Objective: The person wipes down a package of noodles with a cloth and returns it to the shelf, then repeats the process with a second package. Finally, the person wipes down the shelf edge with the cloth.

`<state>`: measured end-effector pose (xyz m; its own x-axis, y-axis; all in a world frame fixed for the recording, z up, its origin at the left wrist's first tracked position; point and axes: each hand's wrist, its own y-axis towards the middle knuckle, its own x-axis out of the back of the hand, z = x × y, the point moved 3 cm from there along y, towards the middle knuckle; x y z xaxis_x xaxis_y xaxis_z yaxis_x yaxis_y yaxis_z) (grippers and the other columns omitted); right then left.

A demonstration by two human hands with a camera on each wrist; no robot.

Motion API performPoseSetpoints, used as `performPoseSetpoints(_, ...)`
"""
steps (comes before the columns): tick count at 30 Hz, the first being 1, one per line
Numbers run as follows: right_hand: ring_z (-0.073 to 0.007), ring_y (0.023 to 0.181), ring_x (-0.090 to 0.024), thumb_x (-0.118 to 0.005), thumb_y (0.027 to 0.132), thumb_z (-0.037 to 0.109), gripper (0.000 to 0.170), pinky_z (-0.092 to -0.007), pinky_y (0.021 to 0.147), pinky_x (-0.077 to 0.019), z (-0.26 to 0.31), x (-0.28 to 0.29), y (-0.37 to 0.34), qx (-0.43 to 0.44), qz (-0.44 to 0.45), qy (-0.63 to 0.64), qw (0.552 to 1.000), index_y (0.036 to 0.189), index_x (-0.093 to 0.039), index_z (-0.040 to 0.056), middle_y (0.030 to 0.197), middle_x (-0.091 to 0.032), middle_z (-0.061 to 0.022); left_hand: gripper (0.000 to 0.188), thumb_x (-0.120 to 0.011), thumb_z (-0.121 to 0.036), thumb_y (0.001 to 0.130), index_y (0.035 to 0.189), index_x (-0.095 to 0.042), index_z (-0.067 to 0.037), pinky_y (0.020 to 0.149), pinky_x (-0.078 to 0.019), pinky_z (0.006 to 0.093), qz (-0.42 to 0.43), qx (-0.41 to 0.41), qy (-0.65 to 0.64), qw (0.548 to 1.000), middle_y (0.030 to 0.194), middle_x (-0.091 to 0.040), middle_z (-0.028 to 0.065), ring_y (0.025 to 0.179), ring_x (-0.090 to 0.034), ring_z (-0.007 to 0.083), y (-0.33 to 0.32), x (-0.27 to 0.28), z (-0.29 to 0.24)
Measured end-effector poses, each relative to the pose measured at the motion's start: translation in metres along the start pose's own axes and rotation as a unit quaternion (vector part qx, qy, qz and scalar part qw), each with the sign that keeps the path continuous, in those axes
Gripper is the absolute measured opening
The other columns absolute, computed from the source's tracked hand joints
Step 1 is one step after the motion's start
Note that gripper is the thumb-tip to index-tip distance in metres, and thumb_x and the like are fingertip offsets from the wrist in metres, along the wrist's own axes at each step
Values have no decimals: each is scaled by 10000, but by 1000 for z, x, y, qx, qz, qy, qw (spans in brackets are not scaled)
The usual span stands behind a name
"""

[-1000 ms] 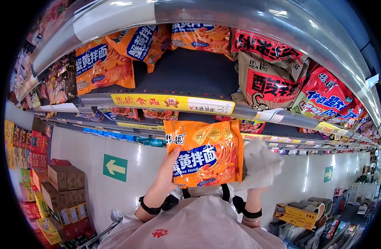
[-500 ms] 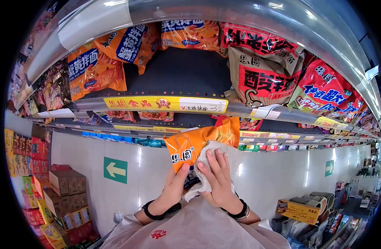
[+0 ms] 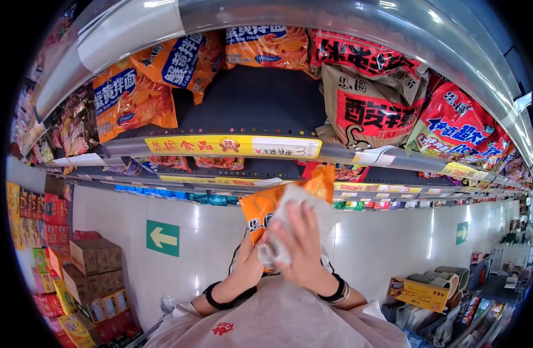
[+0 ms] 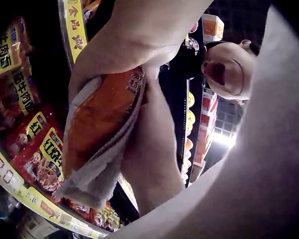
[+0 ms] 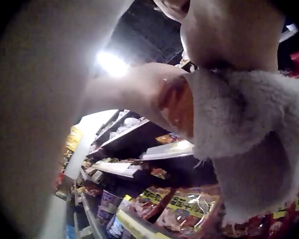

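An orange noodle packet (image 3: 258, 211) is held tilted in front of the person's body. My left hand (image 3: 247, 265) grips its lower left side, thumb on the front. The right hand (image 3: 304, 246) lies over a white cloth (image 3: 301, 204), its blurred fingers extended and pressing the cloth onto the packet's front. Most of the printed face is hidden under cloth and fingers. In the left wrist view, cloth edges (image 4: 92, 181) border the orange packet (image 4: 102, 119) on two sides. The right wrist view shows the cloth (image 5: 239, 109) hanging below the fingers.
Ahead, a shelf edge with a yellow label strip (image 3: 231, 146) bears orange noodle packets (image 3: 130, 104), brown packets (image 3: 371, 113) and a red packet (image 3: 452, 122). Stacked cartons (image 3: 89, 261) stand on the floor at left. A yellow box (image 3: 418, 294) is at lower right.
The packet went from upright, facing the camera, to tilted and lower. The right hand brought the cloth from beside the packet onto its front, and lately shifted over it.
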<state>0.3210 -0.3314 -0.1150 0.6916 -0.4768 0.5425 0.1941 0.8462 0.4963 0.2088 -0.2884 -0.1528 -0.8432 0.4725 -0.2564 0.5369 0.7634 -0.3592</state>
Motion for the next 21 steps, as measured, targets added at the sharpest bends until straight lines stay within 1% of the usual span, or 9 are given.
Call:
performPoseSetpoints(2,-323,1193,-233,-403,775,390,498,-469,962,-138,15,-7,-8,71,84,-89,990,1192,-407,118,1284,-299,-124,335,-413,-174,844,1135,-367,-16,799,-382,267,35,-116,181,976,1085,-469,71,961,-464,132,1,1,-4)
performPoseSetpoints(4,-315,1192,-235,-407,770,384,488,-464,962,-139,17,-2,-4,57,90,-77,991,1185,-417,126,1276,-327,-88,361,-414,-147,836,1164,-336,-19,832,-376,281,47,-102,161,981,1135,-436,90,1019,-447,157,-3,-1,-10)
performPoseSetpoints(6,-312,1199,-226,-421,760,369,493,-456,966,-130,10,4,2,48,105,-24,993,1186,-416,121,1280,-320,-90,376,-406,-158,843,1180,-317,-16,851,-365,294,64,-47,-11,997,1145,-424,97,1019,-443,160,-8,-5,-10)
performPoseSetpoints(8,-303,1201,-227,-405,782,347,462,-444,971,-116,5,8,12,36,75,-12,996,1178,-420,108,1271,-326,-117,359,-392,-175,851,1162,-334,-6,836,-363,284,70,-44,15,996,1117,-441,95,995,-450,158,-10,-3,-9)
performPoseSetpoints(10,-304,1203,-224,-375,809,315,441,-429,973,-113,-4,16,23,-38,-40,89,994,1161,-415,54,1249,-342,-147,343,-365,-209,867,1128,-369,13,806,-358,264,81,-41,63,994,1062,-476,92,946,-465,153,-12,-2,-10)
performPoseSetpoints(11,-318,1163,-279,-357,824,268,424,-406,960,-163,-9,18,27,-50,-79,112,989,1144,-397,-7,1205,-374,-174,332,-363,-217,865,1087,-400,27,777,-360,255,60,-97,71,991,999,-503,100,899,-476,162,-12,-5,-15)
performPoseSetpoints(12,-318,1163,-279,-357,824,268,424,-406,960,-163,-16,19,29,-51,-78,113,989,1144,-397,-7,1205,-374,-174,332,-363,-217,865,1087,-400,27,777,-360,255,59,-97,72,991,999,-503,100,899,-476,162,-14,-5,-18)
performPoseSetpoints(15,-320,1057,-386,-384,795,165,340,-370,914,-251,-45,19,8,-222,-126,165,953,1062,-444,-38,1085,-452,-182,323,-385,-194,849,1073,-404,38,763,-374,282,40,-38,82,995,952,-513,139,872,-499,200,-23,-4,-18)
performPoseSetpoints(21,-317,1102,-353,-358,812,321,371,-454,940,-175,2,19,20,-62,-94,68,991,1017,-509,52,1114,-456,-121,316,-390,-188,845,1081,-398,22,722,-385,287,74,-71,185,977,905,-506,169,843,-505,214,-13,0,-19)
